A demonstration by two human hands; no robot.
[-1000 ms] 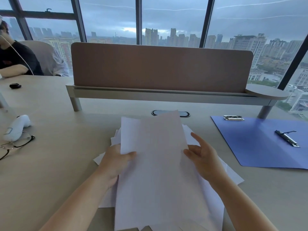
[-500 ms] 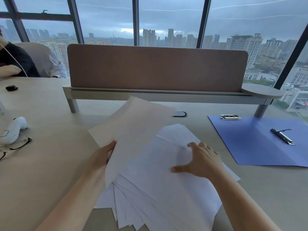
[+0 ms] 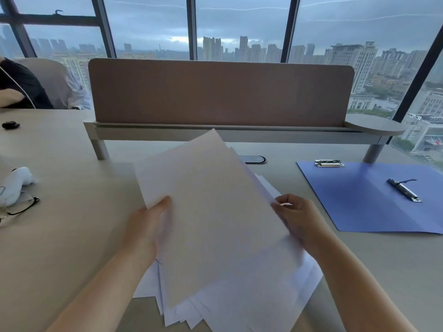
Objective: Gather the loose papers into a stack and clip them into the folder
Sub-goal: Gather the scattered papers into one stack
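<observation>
Left hand [image 3: 146,226] grips raised sheets [image 3: 211,212] by their left edge; right hand [image 3: 297,216] pinches their right edge above fanned papers [image 3: 275,295]. Blue folder [image 3: 374,200] lies open nearby.

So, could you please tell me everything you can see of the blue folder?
The thin blue plastic-looking folder lies open and flat on the pale wooden desk, right of the white papers and touching neither hand. A silver metal clip sits at its far edge, and a black-and-silver clamp bar lies diagonally on its right half. No papers are in it; its right side runs out of frame.

Dim overcast window backlight, soft shadows, wide-angle edge distortion
</observation>
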